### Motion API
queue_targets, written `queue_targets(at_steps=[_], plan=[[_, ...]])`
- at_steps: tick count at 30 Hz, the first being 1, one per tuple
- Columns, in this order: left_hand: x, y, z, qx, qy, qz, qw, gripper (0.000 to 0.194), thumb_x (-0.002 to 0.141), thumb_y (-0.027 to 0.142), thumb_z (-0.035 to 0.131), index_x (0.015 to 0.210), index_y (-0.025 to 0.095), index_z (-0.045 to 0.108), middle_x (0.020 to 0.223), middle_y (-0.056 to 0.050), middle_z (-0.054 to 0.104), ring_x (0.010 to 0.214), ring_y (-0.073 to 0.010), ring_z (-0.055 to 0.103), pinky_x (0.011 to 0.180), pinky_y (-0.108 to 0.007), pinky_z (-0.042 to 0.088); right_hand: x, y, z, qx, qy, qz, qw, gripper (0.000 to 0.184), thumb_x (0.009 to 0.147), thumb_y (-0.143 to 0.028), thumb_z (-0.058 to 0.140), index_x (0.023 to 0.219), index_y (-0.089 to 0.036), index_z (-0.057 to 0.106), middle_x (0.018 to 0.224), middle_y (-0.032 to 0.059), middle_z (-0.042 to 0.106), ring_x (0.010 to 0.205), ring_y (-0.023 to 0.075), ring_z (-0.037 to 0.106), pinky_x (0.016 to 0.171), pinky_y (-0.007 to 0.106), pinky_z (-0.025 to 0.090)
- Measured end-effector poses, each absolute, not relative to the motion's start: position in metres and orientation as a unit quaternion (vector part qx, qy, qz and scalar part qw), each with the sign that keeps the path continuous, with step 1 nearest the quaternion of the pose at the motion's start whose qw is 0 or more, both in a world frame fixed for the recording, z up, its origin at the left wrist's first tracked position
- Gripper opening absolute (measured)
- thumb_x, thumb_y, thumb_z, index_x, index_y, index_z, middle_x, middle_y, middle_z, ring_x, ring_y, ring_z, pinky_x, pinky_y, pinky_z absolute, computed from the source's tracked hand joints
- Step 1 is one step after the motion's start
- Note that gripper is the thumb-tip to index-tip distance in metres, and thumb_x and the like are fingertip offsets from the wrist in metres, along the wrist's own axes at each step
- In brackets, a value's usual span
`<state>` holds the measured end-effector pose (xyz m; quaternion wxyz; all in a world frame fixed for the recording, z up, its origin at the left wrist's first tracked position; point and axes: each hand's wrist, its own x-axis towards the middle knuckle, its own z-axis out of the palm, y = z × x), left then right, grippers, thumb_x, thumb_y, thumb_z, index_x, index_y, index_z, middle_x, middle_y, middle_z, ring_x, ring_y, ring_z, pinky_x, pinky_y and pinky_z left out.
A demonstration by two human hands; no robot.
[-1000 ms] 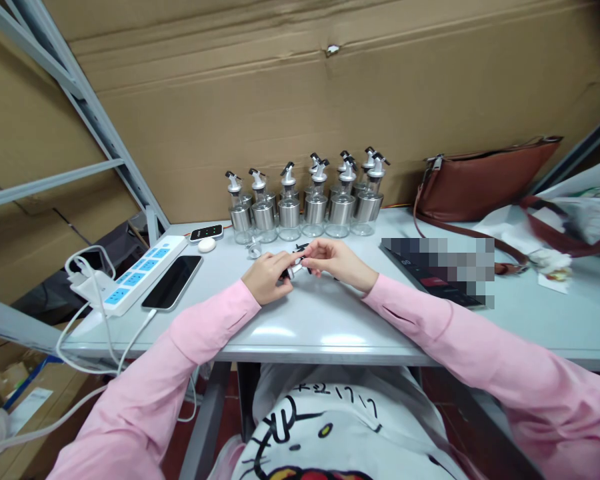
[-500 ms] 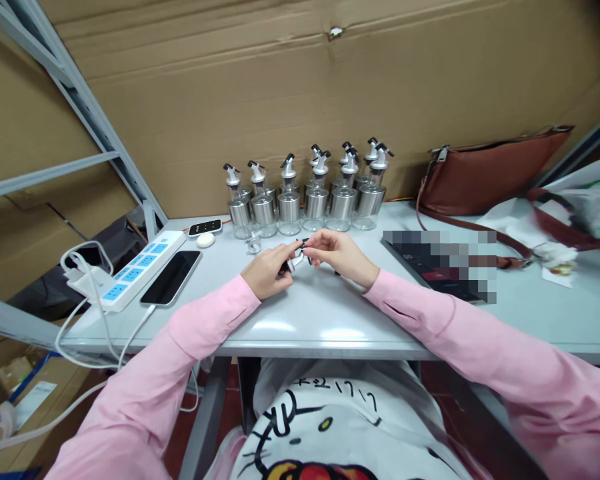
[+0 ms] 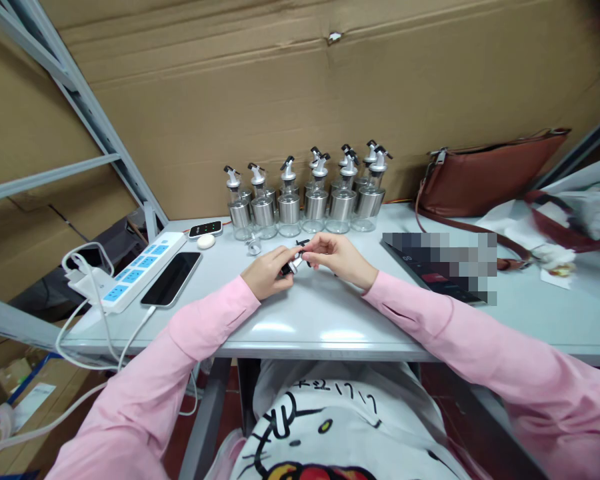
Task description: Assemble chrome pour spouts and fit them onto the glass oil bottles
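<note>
My left hand [image 3: 269,272] is closed around a silver-and-black pour spout [image 3: 295,265], held just above the grey table. It looks like the spouts fitted on the bottles behind. From the other side, my right hand [image 3: 341,259] pinches the spout's black upper end between thumb and fingers. The fingertips hide part of that end. Beyond both hands stand several glass oil bottles [image 3: 316,205] with steel bands, upright in rows and topped with spouts. A small clear cap [image 3: 253,245] lies on the table, up and left of my left hand.
To the left are a white power strip [image 3: 147,267], a phone [image 3: 172,279] on a cable, a small black device [image 3: 205,229] and a white round object [image 3: 206,241]. A partly blurred dark flat object [image 3: 425,267] and a brown bag [image 3: 490,173] lie right. Cardboard [image 3: 260,87] walls the back.
My fingers have shifted slightly on the spout, and more of its silver body and black end now shows. The bottles stand where they were.
</note>
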<state>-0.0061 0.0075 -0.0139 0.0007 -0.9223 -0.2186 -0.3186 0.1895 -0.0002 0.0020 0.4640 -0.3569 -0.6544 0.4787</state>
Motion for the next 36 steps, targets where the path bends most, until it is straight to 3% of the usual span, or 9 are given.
queue_targets(at_steps=[4, 13, 23, 30, 36], plan=[[-0.0055, 0.0080, -0.0145, -0.917, -0.206, -0.342, -0.016, 0.062, 0.072, 0.010, 0.045, 0.132, 0.016, 0.035, 0.092, -0.005, 0.055, 0.080, -0.0142, 0.056, 0.073, -0.026, 0.050, 0.1890, -0.0002, 0.0030, -0.353, -0.636, 0.459, 0.510, 0.034, 0.060, -0.040, 0.077, 0.072, -0.016, 0.055, 0.055, -0.0046, 0.058, 0.048, 0.0076, 0.051, 0.052, 0.024, 0.044], [-0.0072, 0.0079, -0.0171, -0.919, -0.196, -0.341, -0.025, 0.071, 0.069, 0.009, 0.046, 0.137, 0.018, 0.027, 0.094, -0.005, 0.056, 0.082, -0.0148, 0.057, 0.075, -0.028, 0.051, 0.1921, 0.0019, 0.0024, -0.351, -0.651, 0.501, 0.449, 0.034, 0.059, -0.039, 0.078, 0.069, -0.016, 0.054, 0.053, -0.0047, 0.058, 0.048, 0.0076, 0.052, 0.050, 0.023, 0.045], [-0.0049, 0.0037, -0.0130, -0.926, -0.228, -0.299, -0.015, 0.061, 0.067, 0.011, 0.047, 0.128, 0.015, 0.042, 0.089, -0.004, 0.059, 0.079, -0.0164, 0.057, 0.077, -0.029, 0.047, 0.1924, 0.0009, 0.0024, -0.345, -0.651, 0.514, 0.440, 0.036, 0.058, -0.041, 0.078, 0.067, -0.016, 0.053, 0.058, -0.0032, 0.061, 0.049, 0.0074, 0.053, 0.052, 0.023, 0.045], [-0.0044, 0.0007, -0.0107, -0.920, -0.286, -0.269, -0.018, 0.063, 0.064, 0.015, 0.052, 0.127, 0.017, 0.045, 0.092, -0.001, 0.067, 0.065, -0.0127, 0.056, 0.080, -0.030, 0.043, 0.1911, -0.0018, 0.0035, -0.351, -0.647, 0.513, 0.442, 0.034, 0.058, -0.040, 0.078, 0.067, -0.017, 0.054, 0.056, -0.0044, 0.059, 0.049, 0.0083, 0.053, 0.053, 0.025, 0.046], [-0.0054, 0.0013, -0.0084, -0.900, -0.304, -0.312, 0.012, 0.060, 0.063, 0.017, 0.054, 0.122, 0.017, 0.048, 0.087, 0.001, 0.068, 0.057, -0.0106, 0.054, 0.083, -0.033, 0.040, 0.1902, -0.0028, 0.0060, -0.332, -0.634, 0.525, 0.460, 0.029, 0.060, -0.031, 0.077, 0.079, -0.016, 0.062, 0.063, -0.0033, 0.063, 0.056, 0.0087, 0.056, 0.060, 0.026, 0.048]])
